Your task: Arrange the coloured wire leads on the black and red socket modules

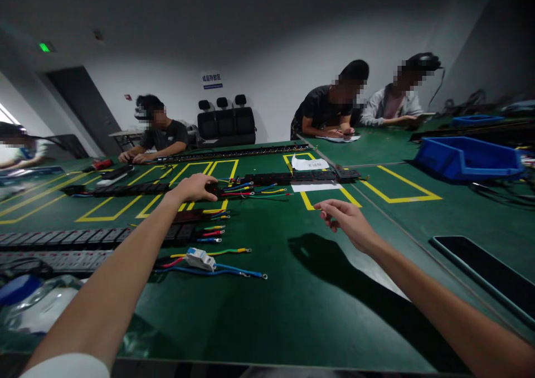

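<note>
My left hand [194, 188] reaches across the table, its thumb and fingers closed round the end of a long black power strip [146, 189]. Coloured wires with ring terminals [246, 187] spread out just right of that grip. My right hand [345, 220] hovers over the green table [267, 316], its fingers loosely bent and apart, with nothing seen in it. Another black strip [271, 178] lies ahead, between my hands. Nearer to me are several more power strips [83, 236], and a small white breaker [200, 258] sits among blue, red and yellow-green wires.
Yellow tape outlines [412, 200] mark the table. A blue bin [468, 158] and a phone [489, 272] are on the right. A clear jar with a blue lid [20, 290] stands near left. White paper [310, 163] lies by the far strip. Several people sit across the table.
</note>
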Demonstrator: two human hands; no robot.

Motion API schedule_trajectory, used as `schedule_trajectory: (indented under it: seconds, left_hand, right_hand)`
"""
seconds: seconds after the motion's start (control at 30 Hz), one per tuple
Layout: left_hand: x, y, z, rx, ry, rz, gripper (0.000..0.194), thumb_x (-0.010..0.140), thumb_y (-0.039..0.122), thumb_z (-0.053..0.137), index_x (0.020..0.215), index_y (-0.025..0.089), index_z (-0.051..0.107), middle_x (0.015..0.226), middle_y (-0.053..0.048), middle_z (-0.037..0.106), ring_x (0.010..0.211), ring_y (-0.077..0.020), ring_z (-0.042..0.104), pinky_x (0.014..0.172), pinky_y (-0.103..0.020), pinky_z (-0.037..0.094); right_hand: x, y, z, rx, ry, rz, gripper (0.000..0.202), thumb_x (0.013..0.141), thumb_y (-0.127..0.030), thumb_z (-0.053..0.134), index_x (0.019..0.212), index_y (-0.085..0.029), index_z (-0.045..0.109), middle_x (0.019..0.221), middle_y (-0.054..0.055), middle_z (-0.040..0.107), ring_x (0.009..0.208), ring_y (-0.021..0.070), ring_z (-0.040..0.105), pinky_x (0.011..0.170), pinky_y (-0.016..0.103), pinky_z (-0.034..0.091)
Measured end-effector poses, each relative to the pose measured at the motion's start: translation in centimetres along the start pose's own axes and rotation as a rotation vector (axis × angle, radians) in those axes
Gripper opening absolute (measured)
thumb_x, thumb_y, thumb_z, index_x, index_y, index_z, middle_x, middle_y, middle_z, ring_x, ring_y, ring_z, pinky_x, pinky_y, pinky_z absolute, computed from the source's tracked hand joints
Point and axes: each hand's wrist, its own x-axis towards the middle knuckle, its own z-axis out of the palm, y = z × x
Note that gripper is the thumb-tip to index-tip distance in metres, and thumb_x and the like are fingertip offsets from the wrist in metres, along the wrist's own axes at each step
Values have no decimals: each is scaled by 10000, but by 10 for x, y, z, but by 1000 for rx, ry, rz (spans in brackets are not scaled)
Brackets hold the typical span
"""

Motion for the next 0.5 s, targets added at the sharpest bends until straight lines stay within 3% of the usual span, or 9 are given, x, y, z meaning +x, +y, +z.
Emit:
schedule_trajectory:
  seconds: [0.1, 0.27, 0.5]
  left_hand:
    - [5, -28, 20, -18, -55, -63, 795, 637, 526, 825, 1356, 247, 631, 1297, -104, 699, 1204, -313, 640, 958, -331, 493]
    - [2, -45, 50, -72, -89, -114, 805, 662, 519, 787, 1375, 191, 606, 1338, -129, 678, 1223, -297, 638, 981, -312, 489]
    - [2, -55, 61, -98, -88, -137, 795, 692, 642, 708, 1324, 170, 614, 1325, -141, 670, 1225, -315, 615, 991, -325, 478]
  right_hand:
    - [1, 3, 1, -31, -16, 24, 428, 731, -570, 757, 867, -164, 742, 694, 14, 603, 558, 112, 512, 443, 220, 357]
    - [2, 9, 1, -79, -66, 31, 398, 777, -551, 718, 887, -170, 745, 678, 7, 600, 553, 111, 513, 452, 221, 371]
    - [1, 8, 4, -133, -101, 42, 384, 754, -539, 734, 853, -168, 751, 645, 0, 592, 524, 105, 510, 437, 210, 357]
